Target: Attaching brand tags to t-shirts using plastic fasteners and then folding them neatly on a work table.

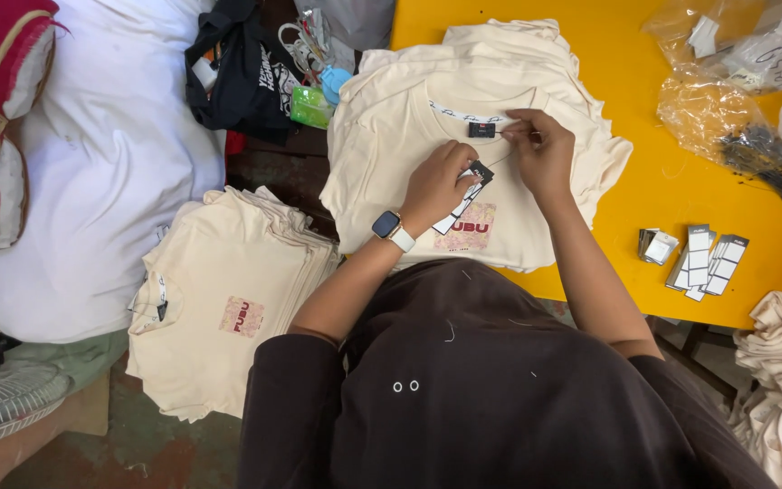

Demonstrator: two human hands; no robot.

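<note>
Yellow tabletop (662,172) fills the background, with a stack of cream T-shirts (427,136) lying on its near edge under both hands.

On the top shirt, the right hand (543,154) is pinched narrow, thumb and forefinger closed on something fine at the neckline, just beside the small black neck label (481,129); a thin thread or tag loop seems to run from those fingers down toward the other hand (too fine to be sure). The left hand (436,186), wearing a wristwatch with a white strap (391,226), is curled shut on a small bunch of black-and-white hang tags (469,192), resting on the shirt's chest above the pink printed patch (469,226).

Out to the right of the right hand, well apart, loose hang tags (703,258) lie in short rows on the table, and beyond them clear plastic bags (726,91) hold more bits, with dark fasteners spilling out. To the left of the left hand, off the table, a second pile of cream T-shirts (228,299) sits lower down, next to a large white bundle (110,154).

The likeliest slip, I judge, is the thread escaping the narrow pinch, or catching the knit instead of the label and puckering it. The bunched tags could also fan out of the left hand's grip, and the top shirt may shift on the stack, since neither hand pins it firmly.
</note>
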